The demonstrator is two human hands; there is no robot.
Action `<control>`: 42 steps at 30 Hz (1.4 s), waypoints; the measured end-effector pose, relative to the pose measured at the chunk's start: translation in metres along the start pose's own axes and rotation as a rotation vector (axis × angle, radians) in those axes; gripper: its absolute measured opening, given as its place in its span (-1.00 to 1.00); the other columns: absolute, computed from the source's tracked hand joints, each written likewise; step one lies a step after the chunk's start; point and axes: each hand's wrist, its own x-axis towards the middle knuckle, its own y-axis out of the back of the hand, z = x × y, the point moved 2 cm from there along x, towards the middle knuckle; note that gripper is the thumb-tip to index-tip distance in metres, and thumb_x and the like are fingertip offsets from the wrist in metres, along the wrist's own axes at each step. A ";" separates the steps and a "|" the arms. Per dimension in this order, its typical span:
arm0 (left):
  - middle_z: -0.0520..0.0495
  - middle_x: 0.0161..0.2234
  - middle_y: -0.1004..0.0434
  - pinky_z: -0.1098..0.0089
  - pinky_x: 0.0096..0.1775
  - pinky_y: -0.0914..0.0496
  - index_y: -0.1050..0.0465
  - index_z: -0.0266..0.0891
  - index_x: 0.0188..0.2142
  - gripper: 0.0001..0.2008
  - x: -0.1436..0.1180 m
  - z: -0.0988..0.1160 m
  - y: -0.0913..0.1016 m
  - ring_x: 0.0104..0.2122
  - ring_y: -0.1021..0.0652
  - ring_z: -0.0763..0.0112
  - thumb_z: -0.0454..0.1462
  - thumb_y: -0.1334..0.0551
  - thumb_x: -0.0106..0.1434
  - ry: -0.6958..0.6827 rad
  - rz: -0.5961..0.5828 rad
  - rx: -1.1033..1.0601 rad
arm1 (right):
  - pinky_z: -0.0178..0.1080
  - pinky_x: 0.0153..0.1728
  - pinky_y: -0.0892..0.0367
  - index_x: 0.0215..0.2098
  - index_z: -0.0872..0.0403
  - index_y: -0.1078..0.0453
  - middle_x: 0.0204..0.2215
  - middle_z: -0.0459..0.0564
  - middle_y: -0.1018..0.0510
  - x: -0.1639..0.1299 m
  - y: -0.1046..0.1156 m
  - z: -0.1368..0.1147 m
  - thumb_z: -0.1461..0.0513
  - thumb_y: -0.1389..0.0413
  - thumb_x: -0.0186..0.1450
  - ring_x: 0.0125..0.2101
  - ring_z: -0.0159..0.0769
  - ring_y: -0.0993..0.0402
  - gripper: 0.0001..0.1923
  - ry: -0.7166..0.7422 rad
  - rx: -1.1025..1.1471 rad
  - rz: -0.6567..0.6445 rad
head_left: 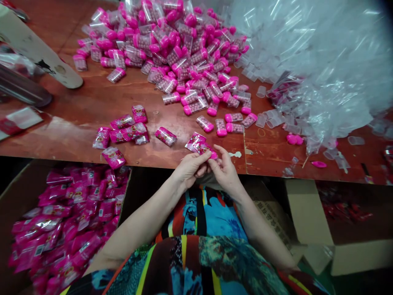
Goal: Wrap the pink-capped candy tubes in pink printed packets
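At the frame's centre, the left hand (190, 167) and right hand (225, 170) together pinch a pink sleeved vial (206, 150) over the table (92, 102) edge; more vials (172, 45) heap above

Glossy plastic wrappers (123, 133), clear plastic tubes (172, 53), worn reddish wood table (92, 98).

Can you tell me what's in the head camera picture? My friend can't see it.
Two hands, the left hand and right hand, together hold a small pink-capped tube at the edge of a brown table. Behind lie a pile of pink-capped tubes, some wrapped tubes and clear plastic sleeves.
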 end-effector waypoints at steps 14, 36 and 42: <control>0.12 -0.71 -0.25 0.47 -0.53 0.01 -0.52 -0.25 -0.50 -0.49 -0.001 0.008 0.003 -0.70 -0.14 0.65 -0.03 -0.66 0.35 -0.061 0.027 -0.047 | -0.42 -0.70 0.05 0.59 -0.13 -0.31 -0.52 -0.31 -0.50 -0.014 0.003 0.008 -0.27 -0.36 0.49 -0.72 -0.52 0.08 -0.12 -0.197 0.260 -0.237; 0.11 -0.63 -0.34 0.50 -0.61 0.00 -0.45 -0.21 -0.46 -0.47 -0.011 -0.008 0.016 -0.71 -0.24 0.62 0.05 -0.60 0.34 -0.003 0.036 0.088 | -0.35 -0.55 -0.28 0.73 -0.05 -0.12 -0.60 -0.32 -0.46 -0.007 -0.006 0.007 -0.28 -0.40 0.47 -0.62 -0.36 -0.32 0.10 -0.159 0.166 -0.302; 0.02 -0.62 -0.42 0.46 -0.60 0.03 -0.49 -0.21 -0.49 -0.36 -0.021 -0.007 0.028 -0.70 -0.26 0.59 0.25 -0.61 0.21 -0.041 0.009 0.158 | -0.33 -0.60 -0.19 0.74 0.06 -0.19 -0.64 -0.34 -0.42 0.005 -0.021 0.011 -0.21 -0.17 0.62 -0.69 -0.37 -0.24 -0.08 -0.040 -0.117 -0.305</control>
